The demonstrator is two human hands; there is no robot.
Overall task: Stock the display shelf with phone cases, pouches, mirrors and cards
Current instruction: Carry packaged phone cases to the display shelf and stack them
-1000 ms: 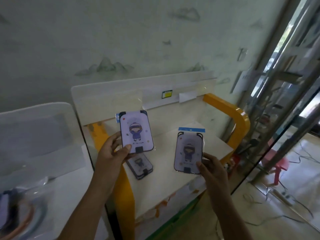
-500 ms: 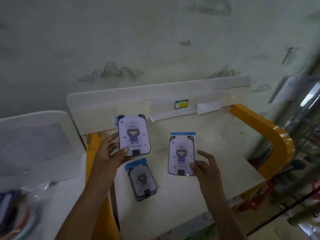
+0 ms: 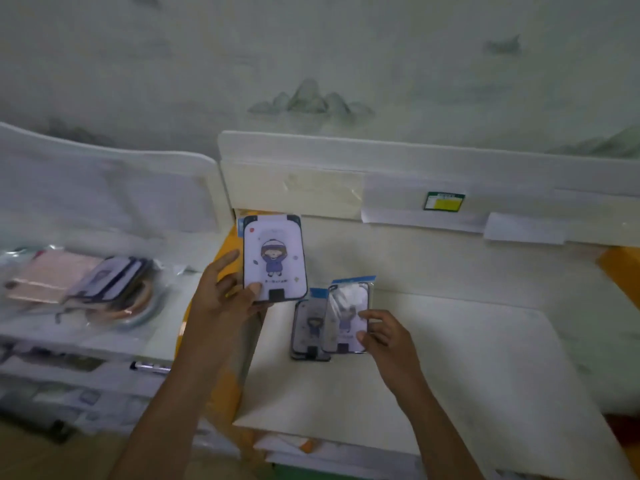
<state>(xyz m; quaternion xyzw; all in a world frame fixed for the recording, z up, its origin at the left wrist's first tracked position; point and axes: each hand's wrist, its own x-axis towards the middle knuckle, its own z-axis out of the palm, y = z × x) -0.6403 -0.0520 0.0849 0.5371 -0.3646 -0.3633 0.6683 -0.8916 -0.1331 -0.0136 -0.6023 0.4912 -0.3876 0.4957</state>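
My left hand [image 3: 225,299] holds a phone case [image 3: 275,258] upright above the left end of the cream display shelf [image 3: 467,362]; the case shows a cartoon figure in a blue coat. My right hand [image 3: 384,336] pinches a second case [image 3: 348,313] in a clear wrapper by its right edge, low over the shelf. That case partly overlaps a third, darker case [image 3: 310,327] lying flat on the shelf.
A neighbouring white shelf on the left carries a pile of wrapped goods [image 3: 83,289], among them a pink pouch and more cases. A pen [image 3: 150,367] lies at its front. A yellow price label [image 3: 444,201] sits on the back panel. An orange frame [image 3: 620,271] borders the right.
My right hand has brought its case leftward and down, so that it now overlaps the case lying on the shelf. The camera has turned left, revealing the pile on the neighbouring shelf.
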